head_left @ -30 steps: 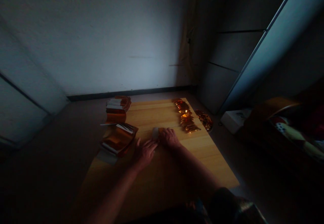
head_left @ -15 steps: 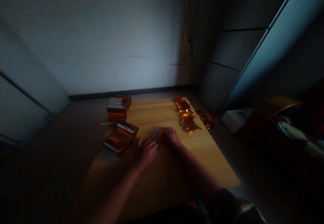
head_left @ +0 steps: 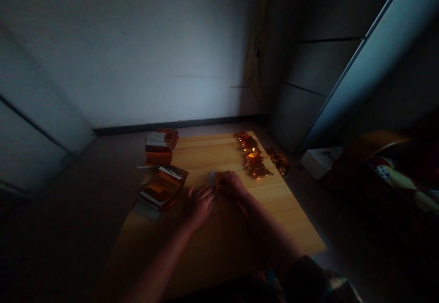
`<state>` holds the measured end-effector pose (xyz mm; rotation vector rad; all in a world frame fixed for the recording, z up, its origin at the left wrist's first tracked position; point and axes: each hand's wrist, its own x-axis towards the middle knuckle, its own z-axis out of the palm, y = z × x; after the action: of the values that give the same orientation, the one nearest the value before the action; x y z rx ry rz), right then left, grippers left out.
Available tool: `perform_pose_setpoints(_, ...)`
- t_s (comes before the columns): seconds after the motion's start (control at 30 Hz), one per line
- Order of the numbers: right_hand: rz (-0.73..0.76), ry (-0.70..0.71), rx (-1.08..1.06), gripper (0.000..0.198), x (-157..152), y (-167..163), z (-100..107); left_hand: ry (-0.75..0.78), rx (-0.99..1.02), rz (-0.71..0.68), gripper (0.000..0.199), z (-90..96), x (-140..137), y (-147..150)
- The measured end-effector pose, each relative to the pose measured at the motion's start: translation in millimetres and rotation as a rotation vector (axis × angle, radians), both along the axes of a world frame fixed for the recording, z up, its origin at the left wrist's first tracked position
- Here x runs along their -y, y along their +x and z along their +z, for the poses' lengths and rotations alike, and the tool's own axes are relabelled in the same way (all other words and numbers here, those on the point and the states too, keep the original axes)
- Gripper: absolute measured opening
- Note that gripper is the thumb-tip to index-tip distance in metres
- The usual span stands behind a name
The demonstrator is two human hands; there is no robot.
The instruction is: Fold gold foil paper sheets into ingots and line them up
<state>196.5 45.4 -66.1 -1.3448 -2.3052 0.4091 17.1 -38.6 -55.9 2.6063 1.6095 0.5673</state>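
Observation:
A small sheet of foil paper (head_left: pixel 211 179), grey-white on its left part and orange beside my right hand, lies on the wooden table in front of me. Over its right side is my right hand (head_left: pixel 233 185), fingers curled down and closed on the paper; the fingertips are partly hidden. My left hand (head_left: pixel 199 205) rests at the sheet's near edge with its fingers stretched out and somewhat apart. Left of that hand lies a curved stack of orange and white foil paper (head_left: pixel 163 186). Dim light blurs the finer detail of the fingers.
Another stack of foil paper (head_left: pixel 159 145) sits at the table's far left corner. A row of shiny folded gold foil pieces (head_left: pixel 254 156) runs along the right side of the table (head_left: pixel 206 152). More gold pieces fill a container (head_left: pixel 279 162) beyond the right edge, near a white box (head_left: pixel 318 162).
My right hand has rolled slightly over the sheet, its knuckles a little higher, covering more of the orange part. My left hand has barely moved.

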Motion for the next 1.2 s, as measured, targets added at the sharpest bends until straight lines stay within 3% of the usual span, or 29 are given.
perform_pose_setpoints(0.07, 0.018, 0.011, 0.014, 0.009, -1.6, 1.8, 1.2, 0.003, 0.002, 0.004, 0.043, 1.8, -0.2, 1.5)
perform_pose_setpoints(0.2, 0.0, 0.068, 0.098, 0.017, 2.8, 7.8, 5.7, 0.038, 0.021, 0.011, 0.031, 4.9, -3.6, 2.7)
perform_pose_setpoints(0.47, -0.015, 0.121, 0.338, 0.018, 48.8, -0.5, 20.4, 0.115, 0.033, 0.107, 0.019, 9.0, -19.5, -5.0)
perform_pose_setpoints(0.6, 0.074, 0.113, 0.292, 0.017, 65.6, -8.6, 16.0, 0.135, 0.001, 0.208, 0.02, 3.6, -24.1, -4.5)
perform_pose_setpoints(0.77, 0.099, 0.115, 0.205, 0.016, 62.1, 0.7, 12.3, 0.172, -0.006, 0.264, 0.016, -2.8, -24.1, -1.1)
perform_pose_setpoints(1.2, 0.126, 0.144, 0.245, 0.017, 50.6, 13.8, 24.0, 0.112, -0.006, 0.05, 0.024, -3.7, -25.0, -2.5)
